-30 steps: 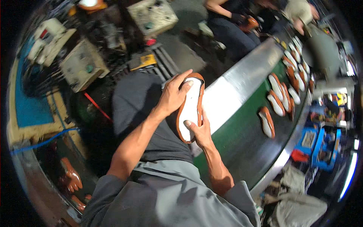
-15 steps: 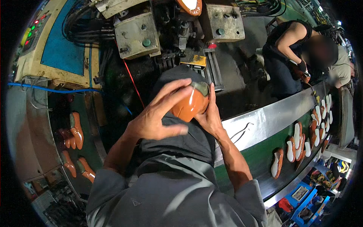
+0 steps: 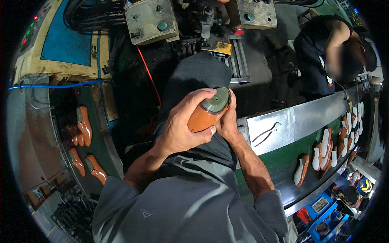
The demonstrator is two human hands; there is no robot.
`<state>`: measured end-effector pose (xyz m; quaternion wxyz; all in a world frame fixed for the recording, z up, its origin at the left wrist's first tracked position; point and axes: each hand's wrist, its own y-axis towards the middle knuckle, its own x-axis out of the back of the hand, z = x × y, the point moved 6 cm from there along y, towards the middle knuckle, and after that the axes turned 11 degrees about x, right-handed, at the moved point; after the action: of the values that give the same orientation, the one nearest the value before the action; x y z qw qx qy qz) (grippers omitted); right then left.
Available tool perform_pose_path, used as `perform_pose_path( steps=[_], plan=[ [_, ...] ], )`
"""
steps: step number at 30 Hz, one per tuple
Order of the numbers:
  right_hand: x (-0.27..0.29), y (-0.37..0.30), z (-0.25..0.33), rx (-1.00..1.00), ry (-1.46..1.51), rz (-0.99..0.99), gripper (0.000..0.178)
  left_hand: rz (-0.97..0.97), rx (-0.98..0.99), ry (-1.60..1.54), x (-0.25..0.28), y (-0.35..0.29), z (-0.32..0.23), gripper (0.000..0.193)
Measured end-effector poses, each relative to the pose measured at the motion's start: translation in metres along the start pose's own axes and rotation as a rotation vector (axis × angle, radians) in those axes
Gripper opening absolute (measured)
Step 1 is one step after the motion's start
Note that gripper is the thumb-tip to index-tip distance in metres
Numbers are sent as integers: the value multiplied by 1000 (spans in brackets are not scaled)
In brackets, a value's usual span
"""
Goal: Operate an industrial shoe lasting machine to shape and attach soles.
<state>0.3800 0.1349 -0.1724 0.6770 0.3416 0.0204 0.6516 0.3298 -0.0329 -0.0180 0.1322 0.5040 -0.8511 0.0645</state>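
Above my dark-clothed legs, I hold a glossy brown shoe upper [image 3: 200, 119] stretched over a green last [image 3: 215, 101]. The last's rounded top faces up and carries a small hole. My left hand [image 3: 180, 123] wraps its left side, with the thumb across the near face and fingers over the top edge. Against the right side rests my right hand [image 3: 229, 124], closed round it; some of its fingertips are hidden behind. A pair of pincers [image 3: 267, 133] lies on the metal ledge [image 3: 300, 121] to my right.
Several brown uppers with white undersides [image 3: 324, 148] lie on the green belt [image 3: 279, 162] at right. More brown uppers [image 3: 84, 127] sit on a lower surface at left. Ahead stands a machine with grey control boxes [image 3: 152, 20]. A co-worker [image 3: 320, 60] bends over at far right.
My left hand has closed onto the upper's left side, where it was loosely spread before. The upper has tilted, so more of the green top shows. The view has shifted slightly.
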Motion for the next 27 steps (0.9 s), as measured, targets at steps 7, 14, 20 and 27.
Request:
perform_pose_path(
  steps=[7, 14, 20, 27],
  plan=[
    [52, 67, 31, -338, 284, 311, 123, 27, 311, -256, 32, 59, 12, 94],
    [46, 37, 63, 31, -588, 588, 101, 24, 804, -472, -6, 114, 149, 65],
    [50, 27, 45, 42, -510, 556, 85, -195, 266, 116, 2, 137, 167, 36],
    [69, 39, 28, 65, -484, 702, 86, 70, 90, 63, 15, 156, 139, 25]
  ],
)
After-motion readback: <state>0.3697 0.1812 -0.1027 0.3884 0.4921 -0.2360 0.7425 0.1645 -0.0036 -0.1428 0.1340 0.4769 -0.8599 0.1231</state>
